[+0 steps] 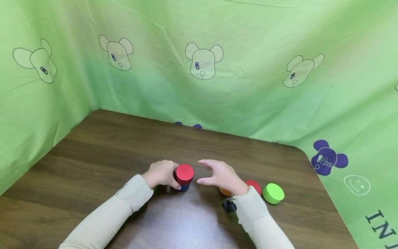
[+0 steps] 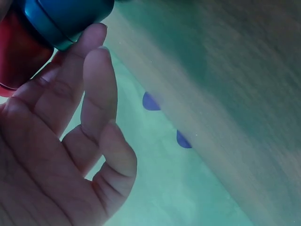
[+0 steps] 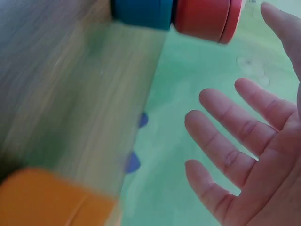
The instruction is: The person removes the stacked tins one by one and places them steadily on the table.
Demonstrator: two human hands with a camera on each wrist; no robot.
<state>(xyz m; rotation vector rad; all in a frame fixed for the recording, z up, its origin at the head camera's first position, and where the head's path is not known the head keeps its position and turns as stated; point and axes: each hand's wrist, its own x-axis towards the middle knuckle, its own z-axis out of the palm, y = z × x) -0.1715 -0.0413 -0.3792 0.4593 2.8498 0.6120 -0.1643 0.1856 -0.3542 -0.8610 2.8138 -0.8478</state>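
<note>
A red round tin (image 1: pixel 185 173) stands on top of a dark blue round tin (image 1: pixel 184 188) on the table, the two forming a short stack. My left hand (image 1: pixel 162 173) grips this stack from its left side, thumb at the front near the seam and fingers behind. In the left wrist view, fingertips reach along the blue tin (image 2: pixel 75 19), while the other fingers stand off it. To the right of the stack, my right hand (image 1: pixel 219 174) is held apart from it, thumb and fingers spread around nothing. The right wrist view shows that palm and its fingers (image 3: pixel 230 122) bare.
Partly behind the right forearm are an orange tin (image 1: pixel 225 192) and another red tin (image 1: pixel 255 186). A bright green tin (image 1: pixel 273 193) stands to their right. A small black object (image 1: pixel 228 206) lies beside the right sleeve. Green printed cloth (image 1: pixel 155 86) walls the wooden table (image 1: pixel 124 138).
</note>
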